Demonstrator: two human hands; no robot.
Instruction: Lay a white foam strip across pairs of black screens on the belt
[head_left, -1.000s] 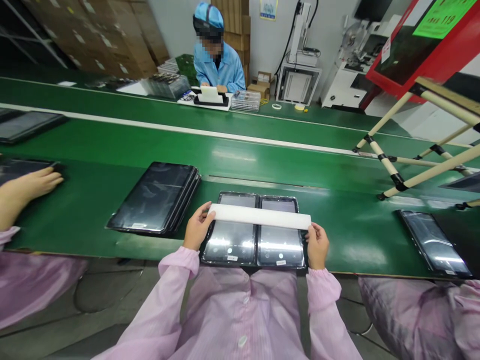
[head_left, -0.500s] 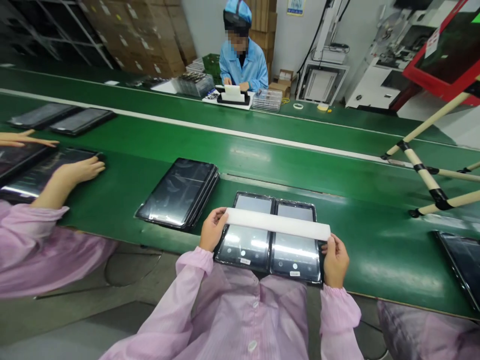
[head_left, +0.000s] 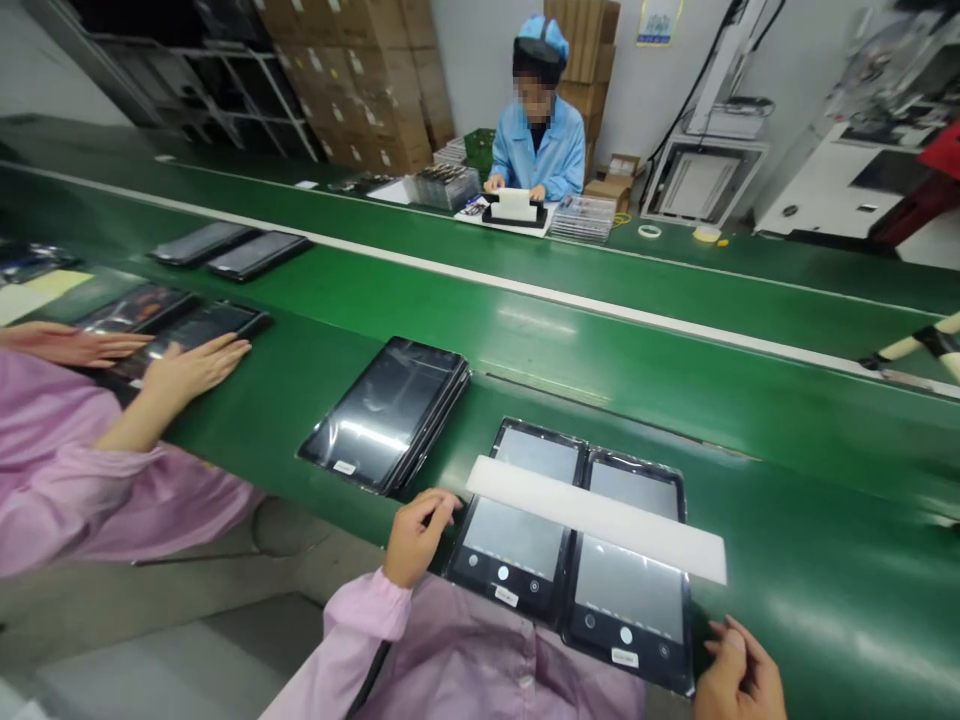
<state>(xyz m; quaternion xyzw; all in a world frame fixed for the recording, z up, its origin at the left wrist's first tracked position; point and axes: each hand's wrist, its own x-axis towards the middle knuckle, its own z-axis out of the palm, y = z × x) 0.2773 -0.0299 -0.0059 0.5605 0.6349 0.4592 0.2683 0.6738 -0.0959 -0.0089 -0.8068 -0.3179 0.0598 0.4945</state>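
White strip (head_left: 596,518): right of the frame's centre, lying aslant over left tablet (head_left: 514,540) and right tablet (head_left: 631,592), apparently set crosswise so one piece spans the pair.
Pair: screens up, close side by side, likely so the strip reaches across both.
Left hand (head_left: 417,535): by the left tablet's outer edge, fingers loosely curled, holding nothing.
Right hand (head_left: 739,668): lower right, fingers half-bent, empty.
Tablet stack (head_left: 390,412): near frame centre, on the green worktop (head_left: 817,510).

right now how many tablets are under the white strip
2: the left tablet, beside the left hand; the right tablet, beside the right hand. Any stacked beneath would be hidden.
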